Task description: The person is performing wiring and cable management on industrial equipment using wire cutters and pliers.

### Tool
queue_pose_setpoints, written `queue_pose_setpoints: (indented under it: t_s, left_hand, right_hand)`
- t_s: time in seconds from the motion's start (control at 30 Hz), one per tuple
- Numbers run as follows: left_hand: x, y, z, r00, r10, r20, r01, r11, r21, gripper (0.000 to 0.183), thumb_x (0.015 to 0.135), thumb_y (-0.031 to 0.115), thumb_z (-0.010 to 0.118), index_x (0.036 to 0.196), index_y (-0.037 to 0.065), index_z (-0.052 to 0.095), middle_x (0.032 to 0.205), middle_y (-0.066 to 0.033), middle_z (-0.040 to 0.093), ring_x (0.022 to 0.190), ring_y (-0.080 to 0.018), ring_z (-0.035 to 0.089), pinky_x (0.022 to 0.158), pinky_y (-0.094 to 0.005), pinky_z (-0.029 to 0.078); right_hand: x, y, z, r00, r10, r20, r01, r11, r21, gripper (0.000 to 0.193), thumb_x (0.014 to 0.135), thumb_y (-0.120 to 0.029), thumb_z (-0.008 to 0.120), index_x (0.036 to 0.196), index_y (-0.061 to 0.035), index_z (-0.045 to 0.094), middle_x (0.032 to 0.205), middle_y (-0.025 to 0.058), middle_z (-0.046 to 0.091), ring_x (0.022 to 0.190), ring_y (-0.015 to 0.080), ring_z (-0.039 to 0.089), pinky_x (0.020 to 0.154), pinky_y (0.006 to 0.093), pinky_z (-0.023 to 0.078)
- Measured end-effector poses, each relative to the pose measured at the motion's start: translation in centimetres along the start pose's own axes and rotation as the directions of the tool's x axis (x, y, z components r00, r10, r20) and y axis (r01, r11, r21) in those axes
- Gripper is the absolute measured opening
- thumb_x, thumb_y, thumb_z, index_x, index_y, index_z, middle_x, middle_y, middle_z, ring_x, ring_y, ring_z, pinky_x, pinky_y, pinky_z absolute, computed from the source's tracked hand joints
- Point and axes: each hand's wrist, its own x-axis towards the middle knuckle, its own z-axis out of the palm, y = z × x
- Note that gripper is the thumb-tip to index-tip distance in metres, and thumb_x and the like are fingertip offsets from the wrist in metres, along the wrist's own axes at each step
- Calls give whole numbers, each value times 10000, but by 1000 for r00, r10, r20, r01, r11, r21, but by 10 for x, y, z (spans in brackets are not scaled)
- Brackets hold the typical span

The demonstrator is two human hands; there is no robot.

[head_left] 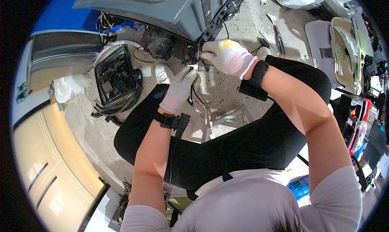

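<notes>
My left hand [181,88], in a white knit glove, pinches a bundle of dark wires [193,56] at a white fastening or connector [195,66]. Below the fingers, loose wire ends [206,116] with small white plugs hang down. Close by on the right, my right hand [227,58], gloved in white with yellow marks, has its fingers closed beside the upper part of the bundle. What lies between those fingertips is too small to make out. The wires run up to the underside of a large grey plastic housing [162,9].
A black tray of dark parts [115,76] with hoses lies on the floor at left. Pliers [278,39] lie at upper right, near white plastic housings [324,50]. A metal frame [227,118] stands between my legs. Cream panels [60,151] are at lower left.
</notes>
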Motion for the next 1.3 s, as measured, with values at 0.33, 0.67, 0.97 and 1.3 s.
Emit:
queue_pose_setpoints:
  t_s: [0.33, 0.67, 0.97, 1.3]
  left_hand:
    - [8, -17, 21, 1000, -6, -27, -4, 941, -338, 298, 802, -7, 491, 1091, 18, 560, 1130, -209, 555, 1077, -331, 525, 910, -357, 423]
    - [27, -25, 36, 995, -98, 15, 81, 712, -697, 282, 901, 273, 508, 980, 25, 615, 750, -30, 577, 646, -115, 538, 611, -261, 449]
    - [30, -19, 37, 940, -338, -39, 182, 596, -782, 384, 911, 415, 475, 962, 45, 569, 616, -31, 522, 497, -144, 486, 488, -298, 441]
    - [27, -19, 35, 984, -171, -52, 82, 694, -715, 296, 953, 257, 433, 1033, 1, 558, 725, -37, 525, 578, -119, 458, 547, -281, 438]
  right_hand:
    - [-29, -5, -8, 968, -94, -234, 41, 974, -221, 328, 806, -225, 567, 1089, -59, 585, 1082, 162, 556, 973, 344, 553, 817, 395, 463]
    - [-175, -84, -82, 826, -206, -525, 128, 975, -181, 184, 771, -192, 615, 897, -58, 605, 851, 115, 597, 756, 310, 597, 664, 376, 493]
    - [-352, -38, -99, 506, 349, -789, -522, 852, 42, 182, 807, -70, 596, 979, -14, 607, 887, 130, 612, 739, 233, 614, 666, 297, 479]
    - [-498, 19, -97, 49, 364, -930, -919, 382, 101, 317, 804, -215, 618, 1022, 1, 537, 976, 192, 557, 925, 323, 534, 792, 367, 436]
